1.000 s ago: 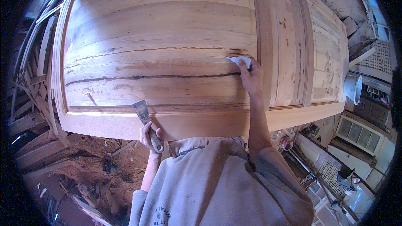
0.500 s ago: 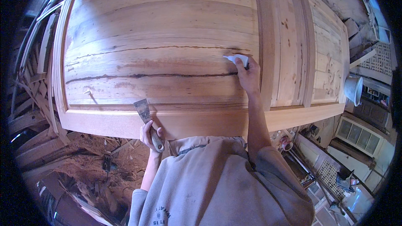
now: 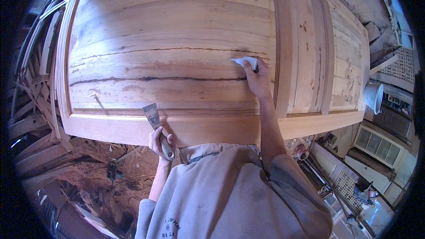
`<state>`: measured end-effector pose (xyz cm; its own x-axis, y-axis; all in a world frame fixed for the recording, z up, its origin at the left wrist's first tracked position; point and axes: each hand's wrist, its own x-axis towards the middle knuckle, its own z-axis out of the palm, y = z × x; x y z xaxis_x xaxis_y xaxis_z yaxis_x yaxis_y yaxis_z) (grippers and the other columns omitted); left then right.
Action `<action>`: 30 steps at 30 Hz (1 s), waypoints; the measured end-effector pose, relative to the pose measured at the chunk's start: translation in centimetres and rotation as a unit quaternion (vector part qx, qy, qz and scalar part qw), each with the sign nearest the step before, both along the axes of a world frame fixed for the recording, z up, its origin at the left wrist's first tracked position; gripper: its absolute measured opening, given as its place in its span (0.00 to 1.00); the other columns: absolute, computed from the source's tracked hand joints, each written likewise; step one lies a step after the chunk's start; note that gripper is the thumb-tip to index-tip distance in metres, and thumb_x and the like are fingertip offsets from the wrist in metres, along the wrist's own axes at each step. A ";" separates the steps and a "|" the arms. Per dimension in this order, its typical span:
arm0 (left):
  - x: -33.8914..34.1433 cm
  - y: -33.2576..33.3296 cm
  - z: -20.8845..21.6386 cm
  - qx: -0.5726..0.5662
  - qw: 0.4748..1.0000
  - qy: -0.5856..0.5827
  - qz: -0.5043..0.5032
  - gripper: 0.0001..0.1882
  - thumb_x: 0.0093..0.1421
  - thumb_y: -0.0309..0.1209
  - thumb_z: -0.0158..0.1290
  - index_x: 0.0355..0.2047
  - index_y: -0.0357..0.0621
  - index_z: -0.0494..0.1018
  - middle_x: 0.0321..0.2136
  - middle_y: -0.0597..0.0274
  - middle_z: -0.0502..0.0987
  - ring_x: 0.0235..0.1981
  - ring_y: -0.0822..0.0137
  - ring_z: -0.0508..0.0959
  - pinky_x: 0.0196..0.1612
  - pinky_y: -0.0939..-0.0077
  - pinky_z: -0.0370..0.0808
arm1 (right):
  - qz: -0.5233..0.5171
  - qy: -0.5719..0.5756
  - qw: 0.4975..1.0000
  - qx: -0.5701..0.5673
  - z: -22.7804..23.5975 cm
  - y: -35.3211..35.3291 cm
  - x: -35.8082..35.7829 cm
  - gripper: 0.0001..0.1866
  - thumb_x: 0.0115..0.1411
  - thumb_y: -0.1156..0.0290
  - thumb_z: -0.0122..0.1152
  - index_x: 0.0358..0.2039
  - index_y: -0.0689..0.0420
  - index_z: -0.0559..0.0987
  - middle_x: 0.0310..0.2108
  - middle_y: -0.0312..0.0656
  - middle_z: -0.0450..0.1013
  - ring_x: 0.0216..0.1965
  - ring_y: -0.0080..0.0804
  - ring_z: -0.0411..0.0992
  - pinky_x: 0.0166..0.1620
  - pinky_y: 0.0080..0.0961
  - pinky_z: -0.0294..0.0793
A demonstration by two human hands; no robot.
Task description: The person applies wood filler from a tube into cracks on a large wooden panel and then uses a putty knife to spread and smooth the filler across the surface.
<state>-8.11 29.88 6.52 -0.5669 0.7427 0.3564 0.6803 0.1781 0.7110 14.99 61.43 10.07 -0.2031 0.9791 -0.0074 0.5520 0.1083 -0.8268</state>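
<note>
A large wooden door with recessed panels lies flat in front of me. Two long dark cracks run across its biggest panel. In my right hand is a small white glue bottle, its pointed nozzle aimed left, over the wood between the cracks. Whether the tip touches the panel I cannot tell. My left hand, at the door's near edge, grips a putty knife by its wooden handle, blade pointing up and away from me. A small pale nozzle-like piece sits on the panel at the left.
Stacked timber and boards crowd the left side. Sawdust and wood scraps cover the floor below left. A pale bucket stands beyond the door's right end, near a paned frame.
My right hand has shifted slightly left with the glue bottle along the panel. My left hand and the putty knife have hardly moved.
</note>
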 end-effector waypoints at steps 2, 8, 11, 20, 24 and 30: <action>0.0 0.2 0.1 0.006 1.000 0.007 0.000 0.23 0.62 0.45 0.57 0.44 0.36 0.73 0.29 0.51 0.76 0.26 0.54 0.76 0.30 0.65 0.73 | 0.000 -0.005 1.000 0.009 -0.3 0.0 -0.2 0.11 0.62 0.66 0.62 0.37 0.62 0.80 0.24 0.35 0.74 0.25 0.19 0.67 0.29 0.23 0.68; 0.0 0.1 0.2 0.000 1.000 0.007 -0.001 0.23 0.62 0.46 0.57 0.44 0.36 0.73 0.30 0.51 0.76 0.26 0.54 0.76 0.30 0.65 0.73 | 0.001 -0.028 1.000 0.007 -0.9 -0.1 -0.5 0.12 0.62 0.65 0.63 0.35 0.62 0.79 0.22 0.36 0.72 0.24 0.20 0.65 0.28 0.23 0.67; 0.0 0.2 0.2 0.003 1.000 0.009 -0.003 0.23 0.62 0.46 0.57 0.44 0.36 0.73 0.30 0.51 0.77 0.26 0.54 0.76 0.30 0.65 0.73 | 0.002 -0.023 1.000 0.015 -1.0 -0.1 -0.8 0.12 0.62 0.65 0.63 0.34 0.62 0.79 0.22 0.37 0.72 0.24 0.20 0.65 0.28 0.24 0.67; 0.0 0.0 0.0 0.004 1.000 -0.002 0.000 0.23 0.62 0.46 0.57 0.44 0.37 0.73 0.30 0.51 0.77 0.27 0.54 0.77 0.31 0.65 0.73 | 0.013 -0.038 0.999 0.011 -1.0 0.0 -1.6 0.13 0.62 0.64 0.63 0.36 0.62 0.79 0.23 0.40 0.74 0.24 0.24 0.67 0.28 0.26 0.67; 0.0 -0.1 -0.1 0.003 1.000 -0.012 0.000 0.23 0.62 0.46 0.57 0.44 0.37 0.73 0.31 0.50 0.77 0.27 0.53 0.77 0.31 0.65 0.73 | 0.020 -0.015 1.000 0.005 -0.5 -0.1 -2.2 0.13 0.61 0.64 0.63 0.37 0.62 0.80 0.23 0.40 0.74 0.23 0.23 0.67 0.28 0.26 0.67; 0.0 0.1 0.1 0.014 1.000 0.012 -0.004 0.23 0.62 0.45 0.58 0.45 0.37 0.73 0.31 0.50 0.78 0.28 0.53 0.78 0.32 0.64 0.74 | 0.024 -0.006 1.000 -0.007 0.2 -0.4 -3.2 0.13 0.61 0.63 0.64 0.36 0.61 0.80 0.21 0.38 0.74 0.23 0.21 0.67 0.27 0.24 0.67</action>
